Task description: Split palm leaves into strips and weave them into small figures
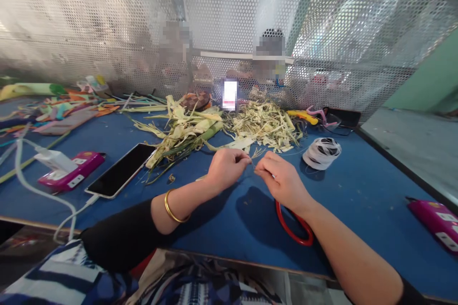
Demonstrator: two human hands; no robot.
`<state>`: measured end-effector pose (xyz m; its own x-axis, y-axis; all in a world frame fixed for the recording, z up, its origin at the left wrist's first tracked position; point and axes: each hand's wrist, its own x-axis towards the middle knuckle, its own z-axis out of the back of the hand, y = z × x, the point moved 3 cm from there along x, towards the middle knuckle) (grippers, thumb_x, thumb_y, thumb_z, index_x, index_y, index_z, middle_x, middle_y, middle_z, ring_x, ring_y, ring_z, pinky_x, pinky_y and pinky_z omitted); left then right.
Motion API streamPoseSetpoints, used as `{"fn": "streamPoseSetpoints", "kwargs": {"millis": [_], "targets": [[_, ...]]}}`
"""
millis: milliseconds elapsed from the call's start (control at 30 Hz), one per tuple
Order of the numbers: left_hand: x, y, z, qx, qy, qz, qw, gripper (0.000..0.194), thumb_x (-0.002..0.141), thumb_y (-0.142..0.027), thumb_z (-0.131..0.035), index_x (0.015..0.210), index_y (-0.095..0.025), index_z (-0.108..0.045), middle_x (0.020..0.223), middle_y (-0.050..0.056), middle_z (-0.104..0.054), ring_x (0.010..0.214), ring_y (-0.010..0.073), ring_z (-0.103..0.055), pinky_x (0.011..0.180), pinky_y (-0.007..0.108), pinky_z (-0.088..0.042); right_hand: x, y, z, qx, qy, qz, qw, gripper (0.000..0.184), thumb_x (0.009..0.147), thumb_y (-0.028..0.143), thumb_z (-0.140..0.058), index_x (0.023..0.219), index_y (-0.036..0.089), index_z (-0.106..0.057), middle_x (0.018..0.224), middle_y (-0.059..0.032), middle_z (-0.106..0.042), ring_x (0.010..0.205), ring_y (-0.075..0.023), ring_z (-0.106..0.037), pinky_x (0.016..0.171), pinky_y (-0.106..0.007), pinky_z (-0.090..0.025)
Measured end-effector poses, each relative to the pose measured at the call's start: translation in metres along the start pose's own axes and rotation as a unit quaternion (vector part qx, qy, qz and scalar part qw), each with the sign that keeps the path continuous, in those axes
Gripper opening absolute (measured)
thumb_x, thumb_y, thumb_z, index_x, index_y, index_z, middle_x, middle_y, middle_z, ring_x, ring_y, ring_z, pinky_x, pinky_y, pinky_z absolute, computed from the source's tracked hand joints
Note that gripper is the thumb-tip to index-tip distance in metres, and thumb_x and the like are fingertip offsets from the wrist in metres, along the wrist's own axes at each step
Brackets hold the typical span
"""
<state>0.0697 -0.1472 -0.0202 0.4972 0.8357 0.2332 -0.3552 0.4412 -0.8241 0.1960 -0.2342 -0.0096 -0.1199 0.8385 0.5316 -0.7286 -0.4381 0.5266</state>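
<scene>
Striped blue-and-white clothing (64, 271) lies nearest, cut off by the bottom edge. At left, a white plug hides part of a magenta power strip (91, 161); beside it a smartphone (121, 171) slants away, up and rightward. Behind the left hand (227, 169), dried husks (189, 126) heap up. Its thumb and forefinger pinch a thin straw-coloured wisp (256, 154) between the hands, frayed tips fanning up and rightward; its lower end is too fine to trace. The right hand (284, 178), fingertips clenched on the wisp, partly hides a red looped handle (304, 242). Past a white thread spool (322, 153), bare blue tabletop (358, 219) leaves room before another power strip (425, 214), cropped at right.
</scene>
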Motion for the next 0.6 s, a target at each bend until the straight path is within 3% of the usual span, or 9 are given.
{"fn": "streamPoseSetpoints", "kwargs": {"millis": [100,233,300,433,600], "targets": [[-0.003,0.003,-0.006,-0.141,0.042,0.109,0.983,0.014,0.073,-0.018,-0.059,0.061,-0.016,-0.065,0.054,-0.001,-0.057,0.048,0.0088,-0.048,0.05,0.021,-0.04,0.0,-0.004,0.0,0.003,-0.033,-0.012,0.999,0.02,0.088,0.026,-0.049,0.071,0.02,-0.057,0.076,-0.003,-0.05,0.071,-0.0159,-0.051,0.067,-0.028,-0.041],[-0.007,0.006,-0.013,-0.312,0.08,0.228,0.919,0.009,0.073,-0.018,-0.062,0.065,-0.013,-0.063,0.056,-0.001,-0.057,0.046,0.0072,-0.049,0.049,0.021,-0.044,-0.001,-0.01,0.003,0.098,-0.078,-0.061,0.99,0.021,0.085,0.03,-0.053,0.069,0.019,-0.06,0.098,-0.0091,-0.061,0.096,-0.022,-0.057,0.078,-0.033,-0.043],[-0.008,0.007,-0.014,-0.342,0.08,0.256,0.901,0.009,0.071,-0.018,-0.065,0.065,-0.012,-0.063,0.056,0.0,-0.057,0.047,0.0076,-0.052,0.049,0.021,-0.044,-0.001,-0.013,0.001,0.186,-0.065,-0.109,0.974,0.023,0.085,0.033,-0.052,0.07,0.019,-0.061,0.098,-0.0091,-0.065,0.09,-0.0211,-0.059,0.075,-0.033,-0.045],[-0.009,0.012,-0.017,-0.367,0.071,0.297,0.879,0.006,0.071,-0.017,-0.065,0.068,-0.012,-0.066,0.061,0.002,-0.061,0.055,0.0095,-0.056,0.049,0.02,-0.047,-0.001,-0.015,-0.003,0.306,-0.038,-0.16,0.938,0.023,0.086,0.037,-0.051,0.075,0.019,-0.059,0.074,-0.0043,-0.064,0.067,-0.0163,-0.059,0.067,-0.031,-0.046],[-0.01,0.016,-0.021,-0.394,0.052,0.317,0.861,0.004,0.07,-0.015,-0.066,0.068,-0.014,-0.069,0.059,0.0,-0.058,0.053,0.008,-0.054,0.05,0.019,-0.047,0.001,-0.018,-0.004,0.203,-0.054,-0.179,0.961,0.021,0.086,0.037,-0.048,0.072,0.022,-0.05,0.057,0.0026,-0.054,0.057,-0.0138,-0.055,0.063,-0.028,-0.044]]}}
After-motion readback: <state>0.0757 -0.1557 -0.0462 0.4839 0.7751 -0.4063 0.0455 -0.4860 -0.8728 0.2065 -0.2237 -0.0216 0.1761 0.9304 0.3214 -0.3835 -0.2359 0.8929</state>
